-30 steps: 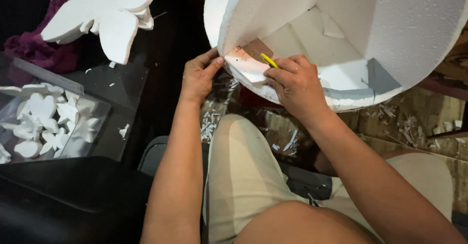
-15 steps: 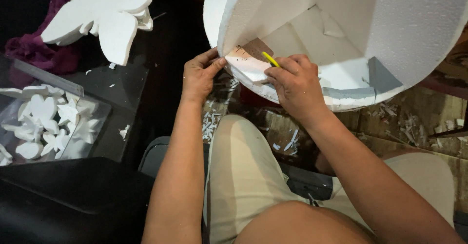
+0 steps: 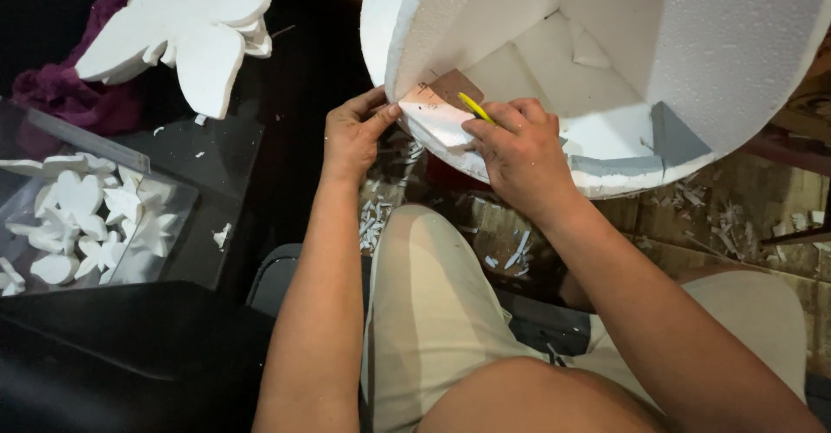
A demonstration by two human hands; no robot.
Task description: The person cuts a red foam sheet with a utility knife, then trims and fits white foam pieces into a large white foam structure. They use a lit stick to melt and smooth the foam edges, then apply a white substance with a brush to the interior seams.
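Big white foam round [image 3: 658,43], hollowed out, propped on edge above the person's knees, its lower rim hanging over a floor [image 3: 736,216] littered with white chips. Judging by the beaded surface, that foam is feather-light and stiff but crumbly: it will dent under a hard pinch and shed bits, so the safest hold looks to be flat against the thick rim rather than on a thin cut edge. Now the left hand [image 3: 351,138] is right at that rim, fingers [image 3: 381,114] nearly closed, thumb and fingertips pinching the corner of a small brown card template [image 3: 433,95] laid against the inner wall. The right hand [image 3: 519,151] sits just beside it, fingers curled tight round a slim yellow tool [image 3: 474,106], pen or blade, hard to tell, its tip touching the foam near the template. Over to the left, a clear tray [image 3: 95,216] of small white foam cut-outs rests on the dark tabletop [image 3: 208,147], and a larger foam butterfly shape [image 3: 186,22] lies further back, partly over a purple cloth [image 3: 74,95], well apart from both hands.
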